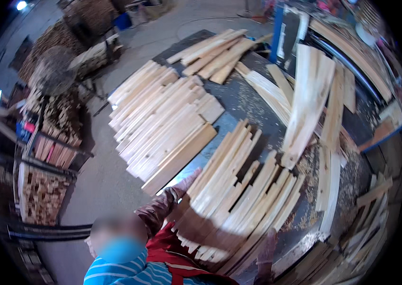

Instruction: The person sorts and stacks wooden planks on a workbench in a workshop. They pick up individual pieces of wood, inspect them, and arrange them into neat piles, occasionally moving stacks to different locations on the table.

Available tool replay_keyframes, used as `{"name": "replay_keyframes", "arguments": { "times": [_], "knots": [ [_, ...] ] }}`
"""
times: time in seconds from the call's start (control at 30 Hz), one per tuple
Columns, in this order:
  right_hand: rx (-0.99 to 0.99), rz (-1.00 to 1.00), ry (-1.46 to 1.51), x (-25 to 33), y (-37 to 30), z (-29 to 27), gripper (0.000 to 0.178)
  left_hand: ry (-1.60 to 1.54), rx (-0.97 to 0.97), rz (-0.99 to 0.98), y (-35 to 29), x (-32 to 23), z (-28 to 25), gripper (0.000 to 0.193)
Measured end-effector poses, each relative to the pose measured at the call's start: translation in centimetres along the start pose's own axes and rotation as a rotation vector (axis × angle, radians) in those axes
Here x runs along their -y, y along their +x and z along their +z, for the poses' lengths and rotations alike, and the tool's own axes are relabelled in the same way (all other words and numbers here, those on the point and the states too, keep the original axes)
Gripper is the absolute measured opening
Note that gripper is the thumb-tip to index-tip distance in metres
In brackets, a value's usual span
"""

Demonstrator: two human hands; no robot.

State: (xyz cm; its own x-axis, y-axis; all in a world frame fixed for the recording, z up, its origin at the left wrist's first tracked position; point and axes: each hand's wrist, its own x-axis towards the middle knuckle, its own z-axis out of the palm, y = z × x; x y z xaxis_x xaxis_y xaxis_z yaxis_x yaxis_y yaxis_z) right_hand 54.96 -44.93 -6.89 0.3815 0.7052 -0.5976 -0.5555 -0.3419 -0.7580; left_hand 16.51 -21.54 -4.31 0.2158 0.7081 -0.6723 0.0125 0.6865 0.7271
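Observation:
Several pale wooden strips (241, 194) lie side by side in front of me on a dark worktable, their ends uneven. At their left edge is my left hand (190, 179), its fingers stretched along the outermost strip. Beside the right side of the same group is my right hand (267, 244), in shadow, with fingers pointing forward and seemingly straight. Whether either hand presses on the wood is hard to see. A second set of wooden strips (163, 121) lies closely packed just beyond my left hand, with a yellower board (180, 159) along its near edge.
Loose boards (215, 50) are piled at the table's far end. Wide planks (308, 99) lean beside a blue-framed machine (277, 33) at right. Sawdust (305, 180) covers the table nearby. Stacked wood (43, 194) stands at left; scrap strips (367, 232) lie at lower right.

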Motion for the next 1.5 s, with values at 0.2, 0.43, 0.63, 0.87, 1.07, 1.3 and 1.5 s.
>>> {"name": "replay_keyframes", "arguments": {
  "times": [0.2,0.43,0.63,0.87,1.07,1.3,1.5],
  "knots": [
    [0.112,0.071,-0.158,1.1,-4.7,0.5,0.053,-0.456,0.163,-0.142,-7.9,1.0,1.1,0.067],
    [0.182,0.107,-0.307,4.2,-7.2,5.0,0.060,-0.675,0.135,0.031,-13.5,4.7,-2.8,0.065],
    [0.404,0.121,-0.462,5.2,-10.0,10.0,0.067,-0.809,-0.010,0.222,-22.3,9.6,-8.0,0.064],
    [0.716,0.200,-0.671,1.7,-18.0,17.4,0.075,-1.001,-0.342,0.347,-41.0,20.3,-11.0,0.070],
    [1.224,0.337,-0.680,-7.8,-25.7,20.7,0.055,-1.165,-0.648,0.470,-56.3,34.3,-10.3,0.071],
    [1.575,0.121,-1.090,-19.7,-41.2,27.1,0.038,-1.409,-0.971,0.696,-72.9,49.0,-6.7,0.074],
    [1.735,0.338,-1.191,-29.7,-53.7,32.9,0.041,-1.608,-1.309,0.886,-80.1,55.9,-4.0,0.075]
  ]
}}
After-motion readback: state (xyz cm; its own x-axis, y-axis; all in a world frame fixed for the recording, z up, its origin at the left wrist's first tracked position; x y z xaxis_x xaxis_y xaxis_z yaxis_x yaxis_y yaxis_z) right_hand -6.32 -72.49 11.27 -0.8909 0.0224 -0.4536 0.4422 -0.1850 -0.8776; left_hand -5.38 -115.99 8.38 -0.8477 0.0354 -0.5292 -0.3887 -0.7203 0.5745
